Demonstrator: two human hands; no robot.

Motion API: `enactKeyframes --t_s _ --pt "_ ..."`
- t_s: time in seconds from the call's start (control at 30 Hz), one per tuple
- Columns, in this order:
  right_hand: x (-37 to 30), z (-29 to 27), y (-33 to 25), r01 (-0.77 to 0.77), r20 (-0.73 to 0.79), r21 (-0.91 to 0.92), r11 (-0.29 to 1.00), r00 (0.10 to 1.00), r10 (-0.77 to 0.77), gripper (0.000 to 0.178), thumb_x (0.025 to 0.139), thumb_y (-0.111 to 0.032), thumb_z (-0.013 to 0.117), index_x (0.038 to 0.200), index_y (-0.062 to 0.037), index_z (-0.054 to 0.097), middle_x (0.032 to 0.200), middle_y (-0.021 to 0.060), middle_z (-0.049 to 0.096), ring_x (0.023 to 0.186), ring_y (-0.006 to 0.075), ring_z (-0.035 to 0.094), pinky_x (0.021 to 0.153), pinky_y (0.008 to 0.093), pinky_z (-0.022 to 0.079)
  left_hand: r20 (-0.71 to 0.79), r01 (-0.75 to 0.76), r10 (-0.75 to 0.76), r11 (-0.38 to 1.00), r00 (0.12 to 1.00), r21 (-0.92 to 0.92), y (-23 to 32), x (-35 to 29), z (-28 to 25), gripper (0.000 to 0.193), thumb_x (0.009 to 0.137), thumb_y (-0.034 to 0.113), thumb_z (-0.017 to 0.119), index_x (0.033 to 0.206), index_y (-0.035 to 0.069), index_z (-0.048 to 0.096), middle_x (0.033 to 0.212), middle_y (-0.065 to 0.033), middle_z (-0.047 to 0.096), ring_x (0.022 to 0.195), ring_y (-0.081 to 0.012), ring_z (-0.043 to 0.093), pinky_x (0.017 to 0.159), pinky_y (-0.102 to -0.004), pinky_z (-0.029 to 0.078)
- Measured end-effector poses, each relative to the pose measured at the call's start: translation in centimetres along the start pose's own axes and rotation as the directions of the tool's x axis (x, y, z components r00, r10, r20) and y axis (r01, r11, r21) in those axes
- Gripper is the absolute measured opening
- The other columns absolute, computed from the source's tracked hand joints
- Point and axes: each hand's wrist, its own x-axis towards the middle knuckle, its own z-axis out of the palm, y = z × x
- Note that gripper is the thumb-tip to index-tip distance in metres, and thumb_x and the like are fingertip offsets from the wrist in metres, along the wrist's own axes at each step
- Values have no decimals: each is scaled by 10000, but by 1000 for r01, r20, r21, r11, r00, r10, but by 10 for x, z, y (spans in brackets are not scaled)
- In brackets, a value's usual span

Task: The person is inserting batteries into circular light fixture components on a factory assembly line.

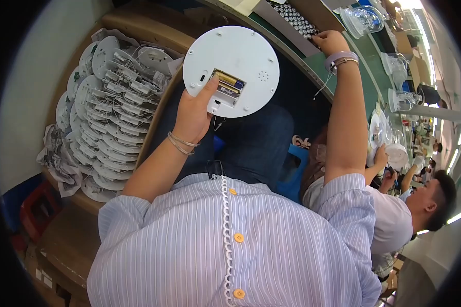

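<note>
My left hand [197,112] grips a white round plastic disc [230,51] by its near edge, its thumb lying beside the open battery compartment [235,101]. Inside that compartment a gold and dark battery [228,80] shows, with a greyish surface below it. Small holes dot the disc, and a short wire hangs under it. At the far right my right hand [332,42] reaches over a carton [287,28], its fingers bent together at the batteries [296,19] standing upright in rows. What its fingertips hold is hidden.
A large carton [161,105] at left holds stacked white discs [115,128] with loose wires. Clear domed parts [362,21] stand on the green bench [366,77] at right. Close on my right a co-worker [394,215] sits, hands on another round part [396,155]. A red stool [38,210] is lower left.
</note>
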Motion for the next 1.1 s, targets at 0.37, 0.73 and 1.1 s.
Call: enactKeyframes --t_s 0.37,0.73,1.1 --pt "-22 -14 -28 -77 15 -153 985 997 80 287 748 -312 516 920 -101 607 988 107 583 925 292 544 790 458 380 -36 47 -51 995 998 -89 4 1 4 368 848 198 484 1152 18 382 1069 -92 499 950 -160 527 781 -268 459" --pt "-159 4 -81 378 -292 879 290 908 -300 164 701 -23 566 858 24 580 777 66 597 709 94 546 660 215 438 -73 70 -73 996 995 -47 -2 -2 8 412 903 329 299 1182 32 357 1120 -80 475 1025 -175 480 848 -293 411" --pt "-176 25 -106 698 -381 509 504 708 -595 147 656 -117 635 778 -55 581 742 85 563 694 238 540 613 310 430 27 92 -91 995 995 -25 -6 -8 12 415 895 372 301 1142 49 385 1052 -61 503 951 -137 507 792 -266 422"
